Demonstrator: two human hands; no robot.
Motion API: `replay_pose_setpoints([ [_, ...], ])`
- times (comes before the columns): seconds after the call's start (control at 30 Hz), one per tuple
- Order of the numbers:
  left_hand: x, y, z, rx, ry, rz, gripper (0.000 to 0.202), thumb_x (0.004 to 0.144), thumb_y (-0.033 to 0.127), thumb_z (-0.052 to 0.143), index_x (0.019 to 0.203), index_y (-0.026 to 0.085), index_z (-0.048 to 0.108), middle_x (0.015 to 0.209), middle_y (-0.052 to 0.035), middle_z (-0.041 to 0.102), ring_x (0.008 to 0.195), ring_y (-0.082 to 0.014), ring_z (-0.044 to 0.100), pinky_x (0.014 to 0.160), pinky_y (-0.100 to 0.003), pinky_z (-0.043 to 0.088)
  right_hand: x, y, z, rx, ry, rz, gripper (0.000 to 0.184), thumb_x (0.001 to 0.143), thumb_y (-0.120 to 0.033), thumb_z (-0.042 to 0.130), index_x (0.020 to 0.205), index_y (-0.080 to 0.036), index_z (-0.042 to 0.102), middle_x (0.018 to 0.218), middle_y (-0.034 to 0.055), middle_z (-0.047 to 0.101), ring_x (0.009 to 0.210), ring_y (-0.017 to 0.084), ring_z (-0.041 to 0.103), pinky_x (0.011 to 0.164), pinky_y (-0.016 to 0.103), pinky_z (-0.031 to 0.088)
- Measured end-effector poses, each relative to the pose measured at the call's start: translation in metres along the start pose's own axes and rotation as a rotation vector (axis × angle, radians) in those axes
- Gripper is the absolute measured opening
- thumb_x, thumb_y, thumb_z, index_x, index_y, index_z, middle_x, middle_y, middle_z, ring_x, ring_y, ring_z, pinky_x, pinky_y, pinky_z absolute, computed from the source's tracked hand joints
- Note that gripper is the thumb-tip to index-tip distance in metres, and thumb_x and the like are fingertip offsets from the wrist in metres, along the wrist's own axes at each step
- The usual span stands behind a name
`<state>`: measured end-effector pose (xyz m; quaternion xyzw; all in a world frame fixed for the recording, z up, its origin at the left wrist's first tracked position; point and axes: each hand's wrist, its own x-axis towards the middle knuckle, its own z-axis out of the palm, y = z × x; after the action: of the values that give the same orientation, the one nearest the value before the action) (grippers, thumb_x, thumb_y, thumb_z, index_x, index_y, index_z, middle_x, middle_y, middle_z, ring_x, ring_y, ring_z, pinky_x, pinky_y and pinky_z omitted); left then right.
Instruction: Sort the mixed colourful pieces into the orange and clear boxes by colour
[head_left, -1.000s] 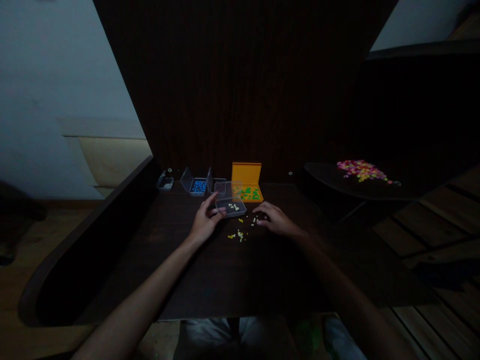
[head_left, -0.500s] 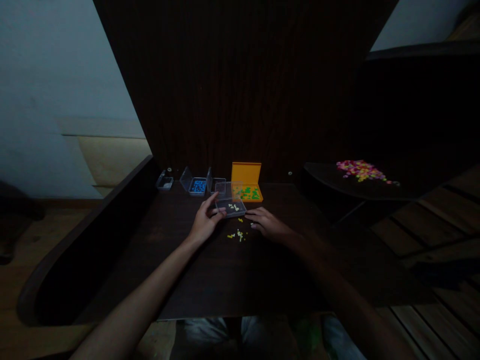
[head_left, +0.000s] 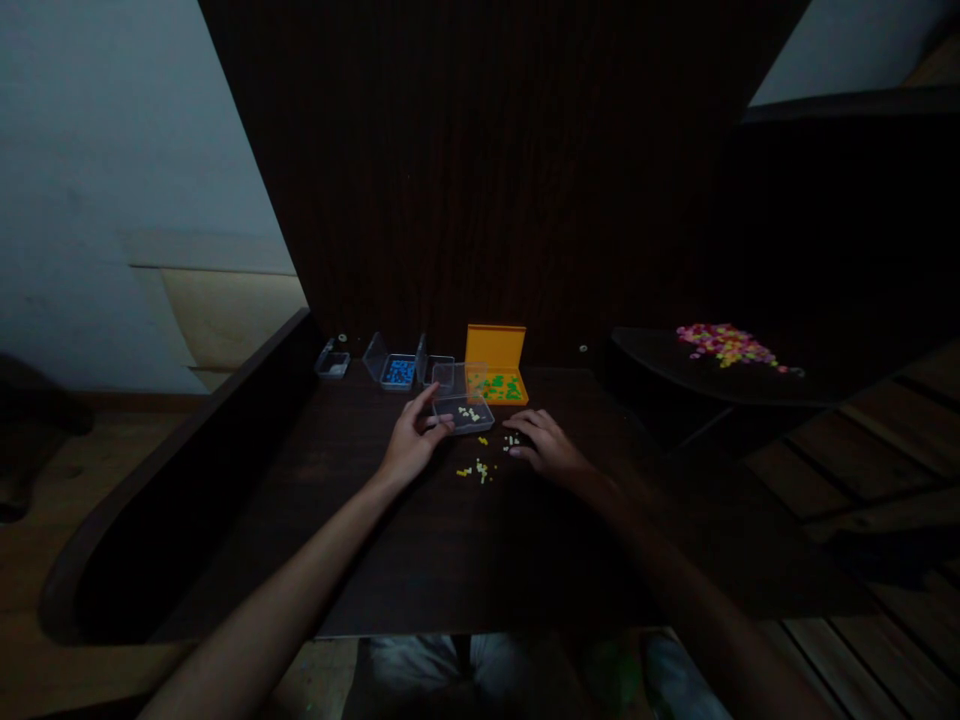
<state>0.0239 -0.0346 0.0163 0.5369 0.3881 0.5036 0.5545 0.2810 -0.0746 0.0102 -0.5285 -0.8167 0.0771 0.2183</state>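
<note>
My left hand [head_left: 412, 440] holds the near left edge of a small clear plastic box [head_left: 466, 412], thumb and fingers pinching its rim; a few pale beads lie inside. My right hand [head_left: 545, 442] rests palm down on the dark table [head_left: 465, 540], its fingertips beside a small cluster of pale beads [head_left: 511, 441]. More yellow and white beads [head_left: 476, 469] lie scattered between the two hands. The light is dim, so I cannot make out whether the right fingers grip a bead.
An open orange box [head_left: 495, 365] with green beads stands behind the clear box. Left of it stand an open clear box with blue beads [head_left: 397, 371] and another small case [head_left: 331, 362]. A heap of pink and yellow beads [head_left: 724, 343] lies on a dark round surface at right.
My right hand moved left toward the clear box half a second ago and has drawn back right to the loose beads. The left hand has stayed on the box.
</note>
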Motion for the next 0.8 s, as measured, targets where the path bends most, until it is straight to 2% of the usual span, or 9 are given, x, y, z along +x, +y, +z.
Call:
replay_pose_setpoints([
  [0.13, 0.000, 0.001, 0.001, -0.002, -0.010, 0.005, 0.066, 0.073, 0.019, 0.075, 0.135, 0.026, 0.053, 0.132, -0.0096, 0.054, 0.100, -0.0200, 0.069, 0.097, -0.040, 0.052, -0.003, -0.001, 0.005, 0.024, -0.012, 0.029, 0.033, 0.086, -0.014, 0.060, 0.118, -0.020, 0.065, 0.116, 0.0102, 0.065, 0.108, 0.025, 0.057, 0.100, 0.046, 0.044],
  [0.3, -0.001, 0.004, 0.003, 0.041, 0.023, -0.008, 0.065, 0.072, 0.018, 0.075, 0.133, 0.025, 0.055, 0.132, -0.0098, 0.054, 0.098, -0.0207, 0.069, 0.098, -0.042, 0.052, -0.005, -0.011, 0.010, 0.051, -0.015, -0.032, 0.038, 0.089, -0.008, 0.050, 0.122, -0.019, 0.063, 0.117, 0.0107, 0.065, 0.107, 0.023, 0.058, 0.099, 0.044, 0.046],
  [0.43, -0.001, 0.004, 0.003, 0.046, 0.024, -0.011, 0.063, 0.073, 0.019, 0.074, 0.133, 0.025, 0.054, 0.132, -0.0100, 0.054, 0.100, -0.0209, 0.069, 0.099, -0.042, 0.051, -0.003, -0.013, 0.009, 0.012, -0.030, -0.070, 0.035, 0.089, -0.009, 0.052, 0.119, -0.018, 0.066, 0.115, 0.0108, 0.066, 0.105, 0.023, 0.059, 0.096, 0.043, 0.048],
  [0.67, 0.001, -0.002, 0.001, 0.018, 0.003, 0.004, 0.065, 0.073, 0.020, 0.074, 0.134, 0.026, 0.053, 0.131, -0.0094, 0.054, 0.098, -0.0200, 0.069, 0.099, -0.042, 0.051, 0.003, -0.002, 0.011, 0.013, -0.010, -0.152, 0.022, 0.088, -0.011, 0.057, 0.101, -0.019, 0.073, 0.100, 0.0103, 0.069, 0.094, 0.022, 0.062, 0.085, 0.038, 0.053],
  [0.8, 0.002, -0.003, 0.000, 0.024, 0.006, -0.003, 0.065, 0.073, 0.019, 0.075, 0.134, 0.026, 0.053, 0.132, -0.0090, 0.054, 0.098, -0.0196, 0.069, 0.098, -0.041, 0.051, 0.003, 0.001, 0.015, 0.012, 0.022, -0.177, 0.023, 0.090, -0.011, 0.054, 0.096, -0.018, 0.075, 0.095, 0.0113, 0.070, 0.090, 0.023, 0.062, 0.080, 0.037, 0.053],
])
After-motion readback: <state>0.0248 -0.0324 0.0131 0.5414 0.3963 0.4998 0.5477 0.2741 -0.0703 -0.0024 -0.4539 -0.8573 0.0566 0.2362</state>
